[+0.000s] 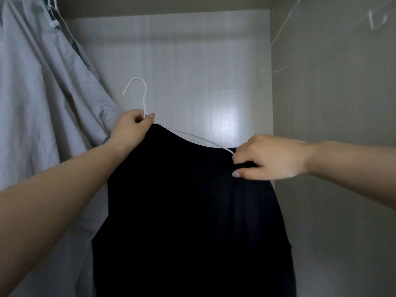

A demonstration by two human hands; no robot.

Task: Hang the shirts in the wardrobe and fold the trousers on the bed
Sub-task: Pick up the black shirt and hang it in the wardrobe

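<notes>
A black shirt (188,211) hangs in front of me on a white wire hanger (141,95), inside the wardrobe. My left hand (130,127) grips the hanger at the base of its hook, which points up and left. At the shirt's right shoulder, my right hand (270,157) pinches the black fabric beside the hanger's right arm. The shirt's lower part runs out of view at the bottom.
A light grey shirt (42,93) hangs at the left, touching my left forearm. The wardrobe's white back panel (192,71) is straight ahead and its grey side wall (332,114) is on the right. An empty white hanger (285,28) hangs at the upper right.
</notes>
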